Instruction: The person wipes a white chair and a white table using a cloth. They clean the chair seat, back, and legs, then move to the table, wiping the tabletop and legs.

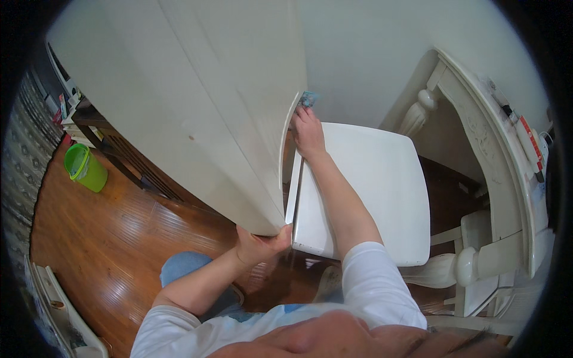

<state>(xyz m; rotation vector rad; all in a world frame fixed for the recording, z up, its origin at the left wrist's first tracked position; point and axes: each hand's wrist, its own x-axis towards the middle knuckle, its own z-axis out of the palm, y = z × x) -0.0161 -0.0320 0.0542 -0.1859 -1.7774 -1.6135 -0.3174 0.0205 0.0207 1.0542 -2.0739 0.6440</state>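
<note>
A large off-white panel (pixel 197 125) with lengthwise grooves and a small brown mark fills the upper left in front of me. My left hand (pixel 262 245) grips its near lower corner, thumb along the edge. At the panel's right edge, my right hand (pixel 308 132) pinches a small crumpled blue cloth-like piece (pixel 308 99); part of it and some fingertips are hidden by the panel. Under my right forearm lies the white seat of a chair (pixel 371 188). A narrow white rail (pixel 294 192) runs along the seat's left side.
To the right stands a carved white table (pixel 485 147) with turned legs and several items on top. A lime-green bin (pixel 87 169) with a liner stands on the wooden floor (pixel 134 232) beside a dark slatted wooden stand (pixel 130 156). A patterned curtain (pixel 22 170) hangs far left.
</note>
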